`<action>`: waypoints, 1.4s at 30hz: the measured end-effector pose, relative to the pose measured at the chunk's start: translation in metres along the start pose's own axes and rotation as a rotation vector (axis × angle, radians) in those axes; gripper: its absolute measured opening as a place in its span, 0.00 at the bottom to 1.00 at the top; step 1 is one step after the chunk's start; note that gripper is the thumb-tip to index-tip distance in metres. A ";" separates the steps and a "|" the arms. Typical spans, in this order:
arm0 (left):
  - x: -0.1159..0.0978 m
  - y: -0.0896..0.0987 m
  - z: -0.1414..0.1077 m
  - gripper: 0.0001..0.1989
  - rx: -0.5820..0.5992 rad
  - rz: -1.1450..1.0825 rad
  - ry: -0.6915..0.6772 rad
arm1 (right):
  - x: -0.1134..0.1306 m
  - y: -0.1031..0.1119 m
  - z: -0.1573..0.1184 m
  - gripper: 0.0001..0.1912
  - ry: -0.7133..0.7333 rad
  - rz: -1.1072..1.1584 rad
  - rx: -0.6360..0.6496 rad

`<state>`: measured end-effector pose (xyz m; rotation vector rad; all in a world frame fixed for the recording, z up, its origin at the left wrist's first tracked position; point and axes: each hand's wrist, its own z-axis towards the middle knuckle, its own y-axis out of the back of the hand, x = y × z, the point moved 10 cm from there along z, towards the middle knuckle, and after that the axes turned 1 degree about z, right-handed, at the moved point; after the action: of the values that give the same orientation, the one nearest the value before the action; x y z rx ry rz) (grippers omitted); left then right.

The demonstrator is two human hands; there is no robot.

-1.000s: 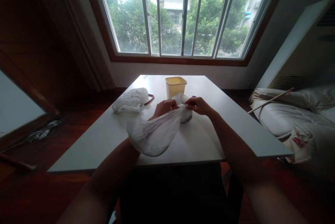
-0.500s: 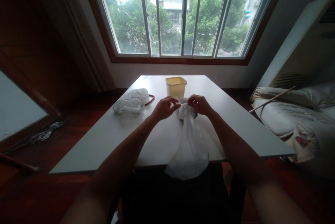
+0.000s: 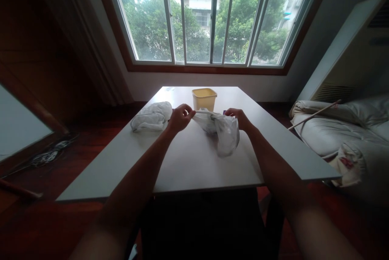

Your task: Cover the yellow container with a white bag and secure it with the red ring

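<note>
A thin, translucent white plastic bag (image 3: 226, 132) is stretched between my hands above the white table (image 3: 188, 166). My left hand (image 3: 182, 117) pinches one end of it between thumb and fingers. On the other side, my right hand (image 3: 237, 118) is closed on the bag's right part, and a small purple bit shows at its fingertips. The bag's loose part hangs below and left of my right hand. A pale yellow bin (image 3: 204, 99) stands just beyond the bag.
A crumpled white cloth-like bundle (image 3: 152, 117) lies on the table's left side. Beyond the table is a window (image 3: 206, 69). At the right, a thin stick (image 3: 314, 114) rests on pale cushions (image 3: 322, 132).
My hands have moved apart, the left one to the left. The bag's long hanging part has risen from the table's front edge and now bunches by my right hand.
</note>
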<state>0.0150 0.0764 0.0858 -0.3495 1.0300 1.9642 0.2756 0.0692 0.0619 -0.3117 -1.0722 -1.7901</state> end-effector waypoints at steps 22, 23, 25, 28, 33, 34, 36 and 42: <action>-0.024 0.000 -0.002 0.09 0.002 0.037 -0.193 | 0.027 -0.015 0.000 0.04 0.150 0.019 0.055; -0.018 0.014 0.002 0.09 -0.075 0.051 -0.155 | 0.019 -0.007 0.000 0.03 0.126 0.016 0.039; -0.007 0.033 0.006 0.09 -0.182 0.069 -0.091 | 0.001 0.004 0.000 0.02 0.071 -0.045 0.023; -0.003 0.034 0.004 0.11 -0.199 0.068 -0.068 | -0.009 0.008 0.000 0.05 0.005 -0.115 0.003; -0.022 -0.017 -0.013 0.22 0.057 0.118 -0.138 | 0.024 -0.023 -0.001 0.14 0.017 0.002 0.098; -0.024 -0.027 -0.016 0.22 0.112 0.136 -0.144 | 0.032 -0.030 -0.002 0.15 0.032 0.003 0.126; -0.025 -0.039 -0.019 0.18 0.187 0.154 -0.150 | 0.041 -0.037 -0.001 0.15 0.050 -0.036 0.140; 0.005 0.023 0.005 0.09 -0.142 0.075 -0.069 | -0.005 0.044 -0.003 0.17 -0.133 0.036 -0.465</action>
<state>-0.0054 0.0767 0.0978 -0.3228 0.8734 2.1084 0.3162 0.0652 0.0803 -0.7344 -0.7212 -1.9954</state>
